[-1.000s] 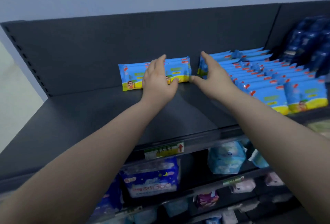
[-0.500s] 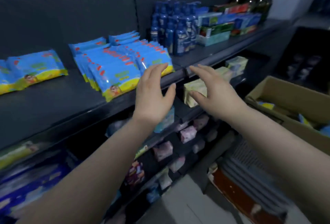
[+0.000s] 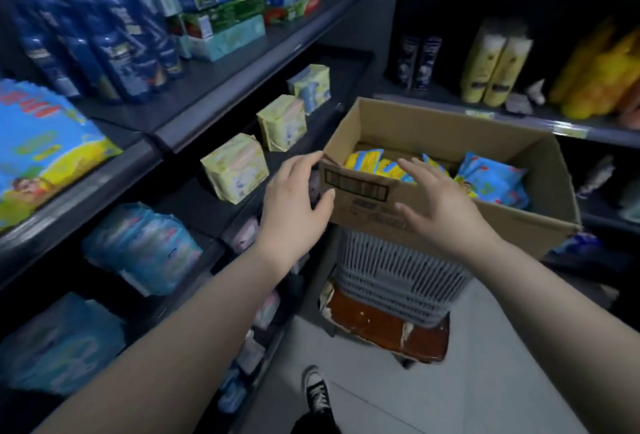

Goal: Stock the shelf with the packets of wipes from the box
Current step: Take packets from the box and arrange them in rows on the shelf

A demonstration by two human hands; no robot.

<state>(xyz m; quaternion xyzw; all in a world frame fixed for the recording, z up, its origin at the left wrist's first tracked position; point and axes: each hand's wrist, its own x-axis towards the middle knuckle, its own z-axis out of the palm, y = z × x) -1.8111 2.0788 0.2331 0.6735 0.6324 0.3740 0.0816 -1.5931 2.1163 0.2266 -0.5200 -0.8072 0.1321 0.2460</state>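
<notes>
packets of wipes [image 3: 491, 180] are lying loose inside the open cardboard box [image 3: 450, 128], just beyond the right hand [image 3: 440, 201], which is hovering at its near wall, fingers spread, holding nothing. left hand [image 3: 294, 198] is hovering by the box's near corner, fingers relaxed, empty. far to its left, stocked wipes [image 3: 45, 153] are sitting at the shelf [image 3: 79, 191] edge.

My single head-worn camera is looking forward and steeply down, sitting close above the near side of the box [image 3: 433, 125], taking in shelves [image 3: 166, 135] left of and beyond it.
</notes>
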